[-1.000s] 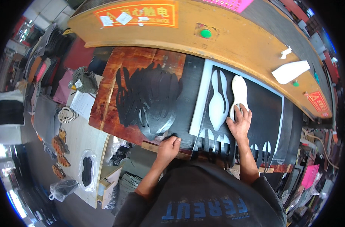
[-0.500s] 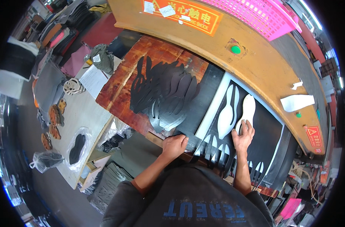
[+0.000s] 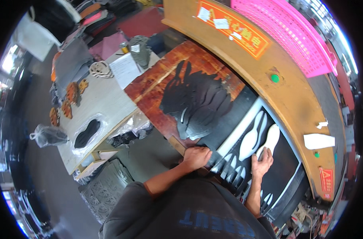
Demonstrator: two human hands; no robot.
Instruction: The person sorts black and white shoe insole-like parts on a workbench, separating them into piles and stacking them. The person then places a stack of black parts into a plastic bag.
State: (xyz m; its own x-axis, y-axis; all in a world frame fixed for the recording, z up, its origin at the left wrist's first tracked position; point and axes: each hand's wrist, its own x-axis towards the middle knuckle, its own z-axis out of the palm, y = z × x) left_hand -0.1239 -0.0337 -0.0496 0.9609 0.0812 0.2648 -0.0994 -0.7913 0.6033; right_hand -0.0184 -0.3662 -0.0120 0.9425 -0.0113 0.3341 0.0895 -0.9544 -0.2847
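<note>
Touching white sole-shaped piece (image 3: 273,135) on black sheet (image 3: 284,159), right of slotted white piece (image 3: 249,144); right hand (image 3: 263,162) loose, thumb apart from fingers; left hand (image 3: 197,157) curled, grip unclear; probably best pressing lightly, keeping it flat

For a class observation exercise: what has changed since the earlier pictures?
The view turned, swinging the scene clockwise; more of the pink basket shows. No hold visibly changed: the right hand stays at the near end of the right white shape, the left hand at the workbench's front edge. The black pieces stay piled.
</note>
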